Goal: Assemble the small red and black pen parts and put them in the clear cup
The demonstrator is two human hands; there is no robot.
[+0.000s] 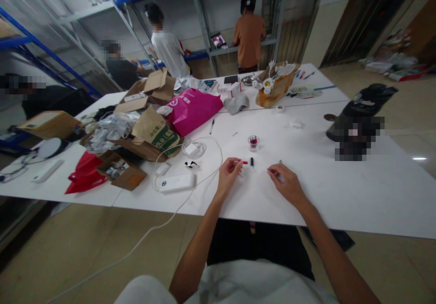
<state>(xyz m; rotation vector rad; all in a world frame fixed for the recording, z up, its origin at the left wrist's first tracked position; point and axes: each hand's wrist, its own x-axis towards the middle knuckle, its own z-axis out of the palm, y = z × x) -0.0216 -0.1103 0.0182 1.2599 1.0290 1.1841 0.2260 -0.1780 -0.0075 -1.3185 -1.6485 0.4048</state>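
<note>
My left hand (230, 174) is closed on a small red piece (245, 162), which sticks out from its fingertips to the right. A short black cylinder (252, 161) stands on the white table just beyond that piece. My right hand (284, 179) is closed on a small pale item (280, 177), partly covered by its fingers. Behind the black cylinder is a small clear cup (253, 142) with red and black pieces in it.
A white power bank (177, 183) and coiled white cable (194, 148) lie left of my hands. Farther left are a pink bag (194, 109), a red bag (86, 173) and open cartons (126, 172). A black object (361, 113) stands at right. Several people are beyond the table.
</note>
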